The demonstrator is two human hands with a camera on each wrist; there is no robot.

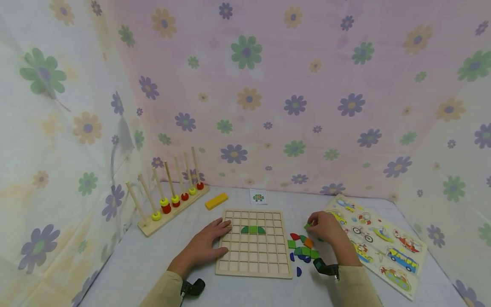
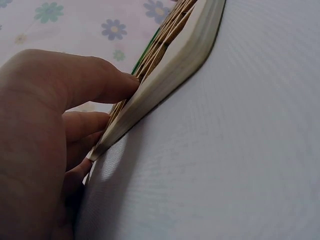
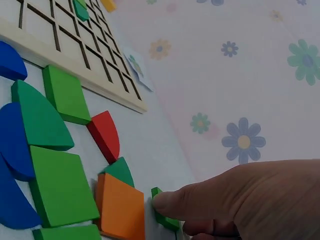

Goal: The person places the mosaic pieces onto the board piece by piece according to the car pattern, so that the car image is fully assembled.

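A wooden grid board (image 1: 253, 273) lies on the table with a green square (image 1: 253, 229) between two dark green quarter-round pieces (image 1: 244, 230) in one row of its cells. My left hand (image 1: 205, 244) rests at the board's left edge, fingers extended; in the left wrist view the thumb (image 2: 107, 82) touches the frame's top. To the right of the board, my right hand (image 1: 326, 228) pinches a small green block (image 3: 165, 220) between thumb and fingers, beside the loose pieces. Among those are an orange square (image 3: 121, 207), a red piece (image 3: 106, 135) and several green and blue ones.
A rod stand (image 1: 174, 213) with red and yellow beads stands at the left, near a yellow bar (image 1: 216, 201). A small pattern card (image 1: 258, 197) lies behind the board. A picture puzzle board (image 1: 377, 243) lies at the right, close to the right forearm.
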